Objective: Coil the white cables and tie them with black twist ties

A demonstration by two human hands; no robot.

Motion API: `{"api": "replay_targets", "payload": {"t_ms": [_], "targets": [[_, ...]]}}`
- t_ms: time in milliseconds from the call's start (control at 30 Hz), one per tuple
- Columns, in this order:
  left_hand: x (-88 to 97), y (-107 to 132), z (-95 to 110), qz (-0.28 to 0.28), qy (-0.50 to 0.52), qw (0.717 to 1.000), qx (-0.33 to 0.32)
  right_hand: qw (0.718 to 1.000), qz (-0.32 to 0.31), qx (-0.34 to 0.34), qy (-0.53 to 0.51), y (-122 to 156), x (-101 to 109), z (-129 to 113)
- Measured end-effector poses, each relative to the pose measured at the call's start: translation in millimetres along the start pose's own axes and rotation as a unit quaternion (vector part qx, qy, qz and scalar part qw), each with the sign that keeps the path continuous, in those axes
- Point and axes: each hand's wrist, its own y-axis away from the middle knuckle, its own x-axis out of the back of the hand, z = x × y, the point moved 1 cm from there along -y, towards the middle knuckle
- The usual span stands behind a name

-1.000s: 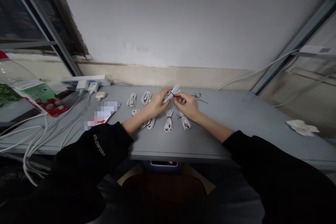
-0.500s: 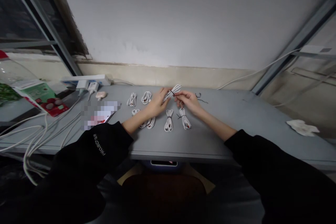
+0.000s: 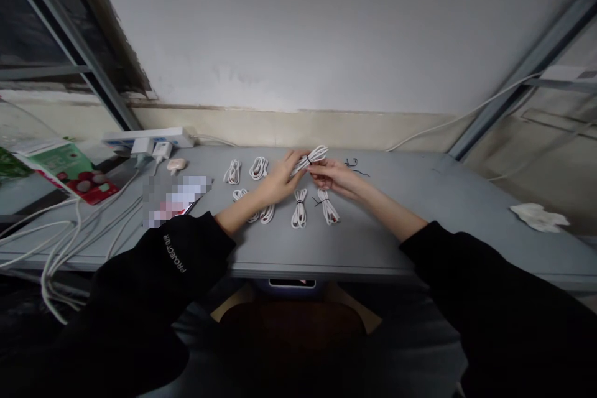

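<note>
At grey desk (image 3: 373, 242) | both hands (image 3: 280, 179) (image 3: 339, 176) on white cable bundle (image 3: 319, 153), black-tied

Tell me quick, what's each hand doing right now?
Left hand: closed, holding a bundled white cable.
Right hand: up at the cable's black tie; whether it's gripping can't be told.

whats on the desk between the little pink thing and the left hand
In the head view, one coiled white cable, then a second coil closer to the left hand.
</note>
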Motion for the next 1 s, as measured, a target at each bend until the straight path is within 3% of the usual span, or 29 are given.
{"api": "replay_targets", "payload": {"t_ms": [167, 267, 367, 533, 700, 833, 1000], "targets": [[0.5, 0.5, -0.1, -0.021, -0.018, 0.999, 0.026, 0.991, 0.086, 0.045, 0.091, -5.9, 4.1, 7.8], [1.0, 0.8, 0.2, -0.029, -0.02, 0.999, 0.038, 0.972, 0.149, 0.106, 0.147, -8.3, 3.2, 10.8], [1.4, 0.7, 3.4, -0.037, -0.005, 0.998, 0.045, 0.932, 0.213, 0.168, 0.239, -5.5, -0.4, 9.1], [2.0, 0.3, 10.9, -0.052, 0.026, 0.991, 0.118, 0.865, 0.275, 0.209, 0.363, 2.7, -4.5, 4.9], [-0.7, -0.9, 12.3, -0.041, 0.127, 0.976, 0.172, 0.795, 0.246, 0.278, 0.479, 6.0, -3.0, 4.0], [-4.4, -4.5, 14.1, -0.047, 0.275, 0.929, 0.245, 0.75, 0.209, 0.309, 0.547, 7.2, -0.2, 0.5], [-3.5, -9.1, 19.5, -0.036, 0.384, 0.869, 0.311, 0.735, 0.198, 0.324, 0.562, 7.3, 2.9, -1.8]]}}
